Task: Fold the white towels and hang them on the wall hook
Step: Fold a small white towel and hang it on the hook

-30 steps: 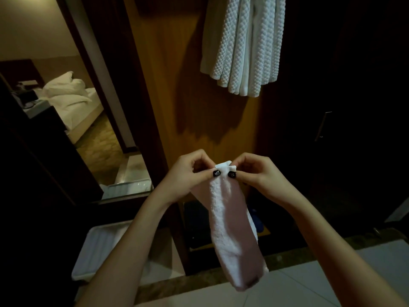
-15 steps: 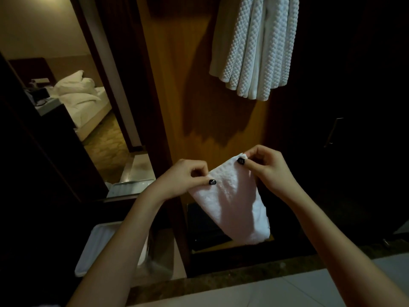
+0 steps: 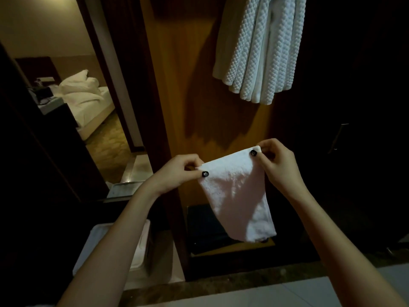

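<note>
The hands have drawn apart, left hand (image 3: 177,173) and right hand (image 3: 274,160) each pinching a top corner of the towel (image 3: 239,196); level them before folding.

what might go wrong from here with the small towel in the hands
1. The left hand and right hand only pinch the small white towel by its two top corners; a slip at either could let it swing or drop.
2. Its lower part hangs bunched to one side, so a fold made now may come out crooked.
3. A thick waffle towel already hangs above; the hook is out of view, so room there is uncertain.
</note>
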Demonstrator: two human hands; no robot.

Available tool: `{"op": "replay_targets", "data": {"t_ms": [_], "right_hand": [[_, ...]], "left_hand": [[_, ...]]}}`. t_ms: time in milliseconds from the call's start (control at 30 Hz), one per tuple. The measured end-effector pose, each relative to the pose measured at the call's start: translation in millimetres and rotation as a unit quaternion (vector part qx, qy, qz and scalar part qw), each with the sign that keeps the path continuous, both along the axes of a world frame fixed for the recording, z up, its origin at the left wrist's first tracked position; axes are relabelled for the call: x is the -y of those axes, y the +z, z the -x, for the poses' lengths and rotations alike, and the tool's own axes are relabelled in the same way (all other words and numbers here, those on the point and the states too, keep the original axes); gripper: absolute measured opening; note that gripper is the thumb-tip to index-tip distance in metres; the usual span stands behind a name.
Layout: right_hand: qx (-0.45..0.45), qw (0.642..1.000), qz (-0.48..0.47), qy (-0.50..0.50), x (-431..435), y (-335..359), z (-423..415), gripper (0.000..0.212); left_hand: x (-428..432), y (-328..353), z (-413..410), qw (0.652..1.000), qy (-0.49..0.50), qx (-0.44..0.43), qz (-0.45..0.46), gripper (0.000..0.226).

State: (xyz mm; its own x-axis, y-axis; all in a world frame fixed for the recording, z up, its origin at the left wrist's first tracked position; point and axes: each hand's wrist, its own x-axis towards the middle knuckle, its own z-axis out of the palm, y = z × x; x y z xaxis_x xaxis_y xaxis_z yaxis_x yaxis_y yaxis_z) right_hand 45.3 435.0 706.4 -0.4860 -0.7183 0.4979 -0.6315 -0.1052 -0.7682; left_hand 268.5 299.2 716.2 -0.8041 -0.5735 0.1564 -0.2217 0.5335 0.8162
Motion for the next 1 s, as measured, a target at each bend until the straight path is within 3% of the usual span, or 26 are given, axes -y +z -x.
{"op": "replay_targets", "data": {"t_ms": [67,167,267,400,533,700,1000], "right_hand": [[0.018,1.0,0.008,0.019,0,3,-1,0.005],[0.02,0.997,0.008,0.068,0,9,-6,0.01],[-0.012,0.994,0.007,0.107,1,15,-11,0.006],[-0.037,0.994,0.011,0.104,1,19,-9,0.007],[-0.002,0.997,-0.004,0.082,-2,16,-3,0.009],[0.044,0.996,-0.023,0.079,-1,22,2,0.008],[0.086,0.976,-0.01,0.2,16,45,-5,0.016]], "left_hand": [[-2,0,3,1.0,0.025,-0.001,0.005,0.014],[-9,11,15,0.993,0.076,0.034,0.089,0.028],[-16,24,34,0.987,0.034,0.075,0.137,0.043],[-15,31,43,0.995,0.002,0.058,0.079,0.008],[-16,34,44,0.996,0.001,0.042,0.077,0.009],[-11,48,43,0.978,-0.008,0.02,0.205,0.006],[-6,62,39,0.992,-0.065,-0.05,0.097,0.031]]}}
